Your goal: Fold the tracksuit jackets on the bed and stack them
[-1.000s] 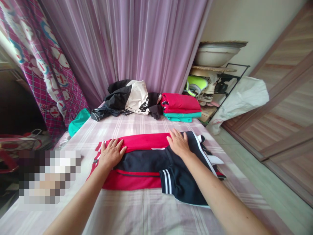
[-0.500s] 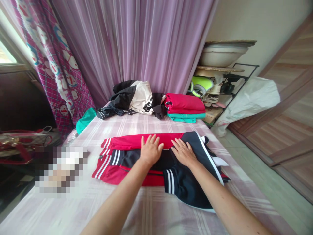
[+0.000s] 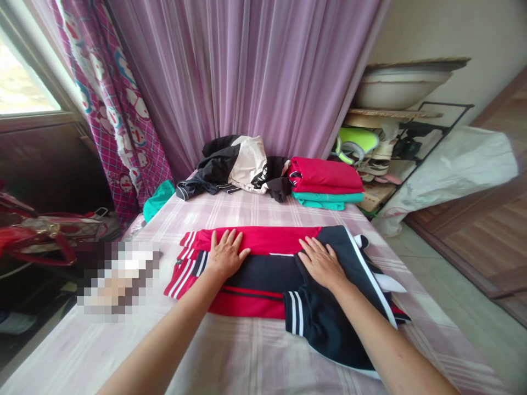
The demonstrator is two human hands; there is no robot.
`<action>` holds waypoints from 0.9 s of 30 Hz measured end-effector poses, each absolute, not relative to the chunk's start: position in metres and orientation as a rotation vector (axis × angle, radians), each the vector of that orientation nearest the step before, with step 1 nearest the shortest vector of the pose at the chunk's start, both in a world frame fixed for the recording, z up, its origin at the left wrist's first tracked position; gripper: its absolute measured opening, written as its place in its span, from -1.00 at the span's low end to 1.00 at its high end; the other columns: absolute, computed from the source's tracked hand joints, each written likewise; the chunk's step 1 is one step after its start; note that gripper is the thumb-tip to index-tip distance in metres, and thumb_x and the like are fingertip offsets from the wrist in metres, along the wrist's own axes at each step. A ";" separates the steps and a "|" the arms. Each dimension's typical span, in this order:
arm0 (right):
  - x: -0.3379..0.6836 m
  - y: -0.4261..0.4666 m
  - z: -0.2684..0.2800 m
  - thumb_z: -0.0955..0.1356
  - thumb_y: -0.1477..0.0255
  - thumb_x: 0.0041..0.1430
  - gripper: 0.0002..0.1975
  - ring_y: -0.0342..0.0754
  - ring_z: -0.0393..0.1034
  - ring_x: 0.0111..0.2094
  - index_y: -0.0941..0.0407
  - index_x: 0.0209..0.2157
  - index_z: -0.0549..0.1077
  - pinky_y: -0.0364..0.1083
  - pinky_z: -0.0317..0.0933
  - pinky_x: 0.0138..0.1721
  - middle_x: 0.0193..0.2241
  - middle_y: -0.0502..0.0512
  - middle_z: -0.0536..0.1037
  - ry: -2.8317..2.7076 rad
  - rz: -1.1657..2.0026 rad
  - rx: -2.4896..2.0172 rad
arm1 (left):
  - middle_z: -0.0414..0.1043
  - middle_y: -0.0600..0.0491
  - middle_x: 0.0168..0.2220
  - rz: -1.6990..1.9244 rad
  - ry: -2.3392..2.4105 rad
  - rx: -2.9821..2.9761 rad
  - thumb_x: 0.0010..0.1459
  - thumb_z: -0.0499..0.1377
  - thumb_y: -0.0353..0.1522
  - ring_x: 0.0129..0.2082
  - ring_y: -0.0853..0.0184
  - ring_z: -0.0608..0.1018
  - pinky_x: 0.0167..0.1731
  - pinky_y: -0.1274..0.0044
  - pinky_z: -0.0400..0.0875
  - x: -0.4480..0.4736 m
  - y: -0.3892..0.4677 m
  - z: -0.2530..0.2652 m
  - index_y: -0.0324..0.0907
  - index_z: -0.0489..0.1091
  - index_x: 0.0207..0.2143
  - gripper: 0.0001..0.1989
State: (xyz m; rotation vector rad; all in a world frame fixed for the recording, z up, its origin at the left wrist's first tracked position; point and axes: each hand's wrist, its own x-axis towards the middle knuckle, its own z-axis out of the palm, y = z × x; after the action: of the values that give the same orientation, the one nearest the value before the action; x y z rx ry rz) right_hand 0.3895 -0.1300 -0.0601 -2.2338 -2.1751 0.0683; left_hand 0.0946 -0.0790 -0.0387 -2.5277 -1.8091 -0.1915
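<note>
A red and black jacket (image 3: 259, 273) with white-striped cuffs lies partly folded on a plaid-covered table (image 3: 230, 351). My left hand (image 3: 225, 253) rests flat on its left part, across the red and black sleeves, with fingers spread. Over the black part near the right, my right hand (image 3: 321, 260) lies palm down, fingers stretched out. Neither hand grips the cloth. One black sleeve with a striped cuff (image 3: 294, 312) bends toward me below my right hand. White-edged cloth borders the jacket's right side.
A folded red garment (image 3: 327, 175) sits on a folded teal one (image 3: 329, 199) at the back right. Beside it is a crumpled black and white garment (image 3: 247, 164). Purple curtains (image 3: 255, 71) hang behind. A shoe rack (image 3: 428, 142) stands right; a blurred patch covers something left.
My left hand has slid left along the jacket, toward the striped cuffs. The right hand stays in nearly the same place on the cloth. The view has shifted slightly.
</note>
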 end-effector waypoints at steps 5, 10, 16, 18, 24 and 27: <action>0.392 -0.129 -0.062 0.04 0.21 0.39 -0.43 0.03 -0.06 0.37 0.01 0.35 0.13 0.23 -0.16 0.33 0.37 0.10 0.13 -2.179 0.072 -2.216 | 0.24 -0.08 0.31 -0.185 -1.820 -2.477 0.35 -0.13 -0.13 0.33 0.13 0.23 0.30 0.22 0.04 0.039 -0.073 -0.032 -0.14 0.28 0.25 -0.46; 0.390 -0.129 -0.061 0.04 0.22 0.38 -0.43 0.03 -0.05 0.37 0.02 0.34 0.15 0.23 -0.15 0.32 0.36 0.10 0.14 -2.182 0.049 -2.220 | 0.36 -0.16 0.22 -0.371 -2.063 -2.144 0.34 -0.18 -0.27 0.25 0.11 0.35 0.22 0.27 0.18 -0.007 -0.062 -0.022 -0.24 0.33 0.18 -0.49; 0.390 -0.129 -0.063 0.05 0.22 0.38 -0.44 0.05 -0.01 0.36 0.02 0.33 0.19 0.23 -0.13 0.31 0.35 0.13 0.18 -2.170 0.020 -2.197 | 0.46 -0.27 0.08 -0.123 -2.489 -1.995 0.23 -0.06 -0.02 0.13 -0.07 0.45 0.06 0.15 0.30 -0.026 -0.052 -0.019 -0.23 0.45 -0.02 -0.44; 0.390 -0.129 -0.064 0.05 0.22 0.38 -0.44 0.04 -0.02 0.36 0.01 0.33 0.18 0.23 -0.13 0.31 0.35 0.12 0.18 -2.170 0.011 -2.199 | 0.48 -0.25 0.06 -0.092 -2.532 -2.014 0.21 -0.05 0.02 0.10 -0.07 0.47 0.03 0.16 0.32 -0.026 -0.049 -0.018 -0.19 0.47 -0.11 -0.45; 0.388 -0.129 -0.063 0.06 0.22 0.38 -0.44 0.04 -0.04 0.37 0.02 0.33 0.17 0.23 -0.13 0.32 0.36 0.11 0.15 -2.165 0.025 -2.225 | 0.53 -0.22 -0.01 -0.178 -2.708 -2.022 0.16 0.06 0.02 0.00 0.04 0.56 -0.12 0.35 0.39 -0.019 -0.044 -0.013 -0.20 0.32 0.00 -0.45; 0.389 -0.129 -0.064 0.06 0.22 0.38 -0.45 0.04 -0.03 0.36 0.01 0.33 0.18 0.22 -0.13 0.31 0.35 0.11 0.16 -2.157 0.008 -2.212 | 0.54 -0.17 -0.01 -0.356 -2.656 -2.036 0.19 0.09 -0.09 -0.04 0.11 0.58 -0.17 0.43 0.38 -0.009 -0.051 -0.013 -0.17 0.22 0.07 -0.51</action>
State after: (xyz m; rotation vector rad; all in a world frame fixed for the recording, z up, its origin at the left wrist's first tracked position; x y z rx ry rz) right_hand 0.3885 -0.1289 -0.0642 -2.2119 -2.1571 0.0077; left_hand -0.0091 -0.0507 -0.0131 -2.0358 -2.6557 -0.3562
